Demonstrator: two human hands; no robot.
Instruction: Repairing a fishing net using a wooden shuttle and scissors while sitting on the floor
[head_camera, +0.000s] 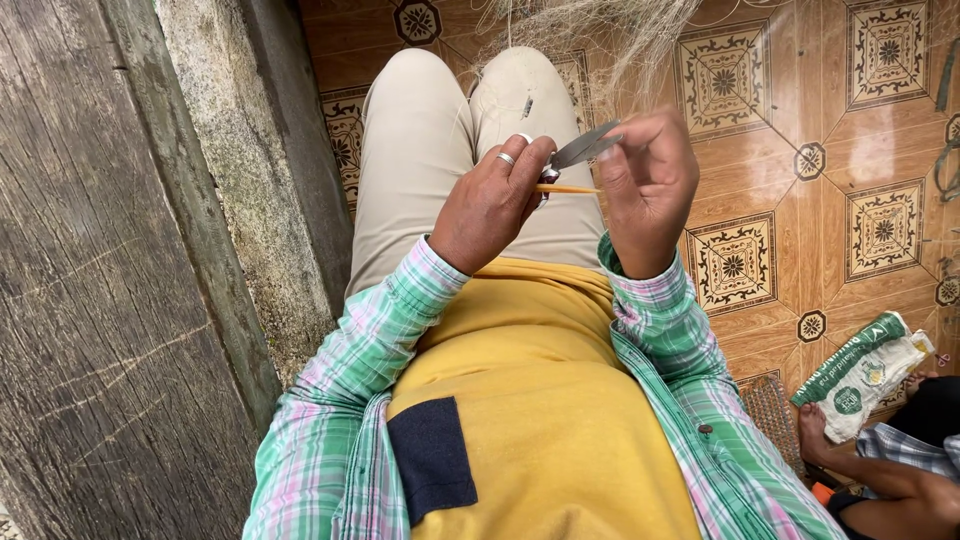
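My left hand, with a ring on one finger, pinches a thin orange stick over my lap. My right hand is closed around small grey scissors, whose blades point left toward the left fingers. The stick's tip runs to the right hand's fingers. A tangle of pale fishing net hangs down past my knees just beyond both hands. I am seated in beige trousers, a yellow shirt and a green-pink plaid overshirt.
A rough wooden post and concrete wall fill the left side. Patterned brown floor tiles spread to the right. Another person's hand and a green-and-white sack lie at the lower right.
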